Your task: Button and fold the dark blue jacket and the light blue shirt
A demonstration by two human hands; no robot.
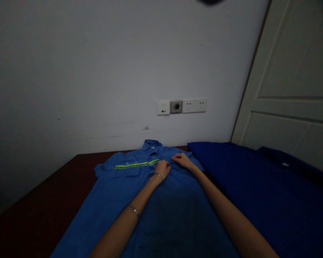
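Toward the wall, collar foremost, stretches the shirt, left hand and right hand pinching it.

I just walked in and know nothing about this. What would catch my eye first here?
Probably the bright yellow-green stripe across the chest of the blue shirt, spread out in the middle. Next, the left hand and right hand, close together at its chest. To the right lies a darker, deeper blue cloth.
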